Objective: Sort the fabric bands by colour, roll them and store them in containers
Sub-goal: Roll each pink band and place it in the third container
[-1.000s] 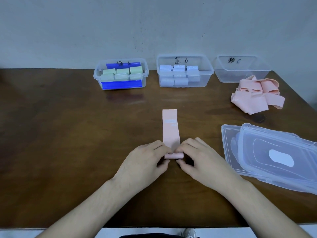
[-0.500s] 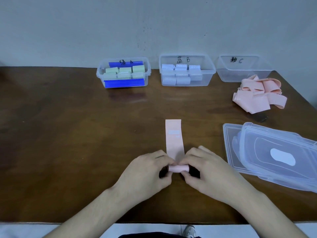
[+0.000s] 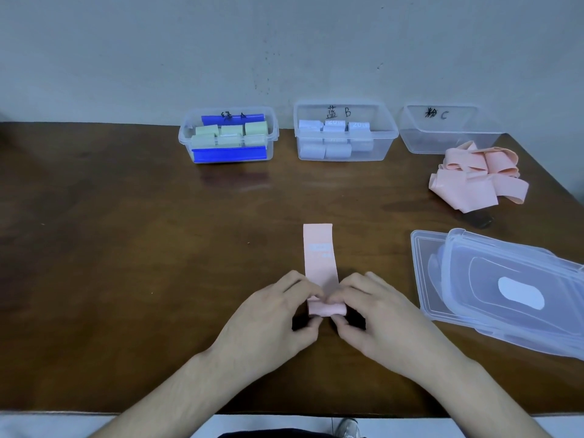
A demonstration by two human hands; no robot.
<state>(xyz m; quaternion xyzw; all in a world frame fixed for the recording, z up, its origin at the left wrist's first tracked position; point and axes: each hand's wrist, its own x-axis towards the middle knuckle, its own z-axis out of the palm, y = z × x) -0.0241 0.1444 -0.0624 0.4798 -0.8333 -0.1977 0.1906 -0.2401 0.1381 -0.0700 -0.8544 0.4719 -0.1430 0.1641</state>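
The left hand (image 3: 268, 317) and the right hand (image 3: 382, 320) both pinch the small roll at the near end of the pink band (image 3: 319, 263), which lies flat near the front edge of the worktop (image 3: 126, 248). If one grip slips, the roll may spring open or go crooked. Then it may not fit well in the empty pink box (image 3: 442, 134) at the back right corner.

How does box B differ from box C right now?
Box B holds pale blue rolled bands; box C has nothing visible inside. Box B stands in the middle of the row; box C stands at the right end, behind the loose pink bands. Both are clear, lidless and hand-labelled.
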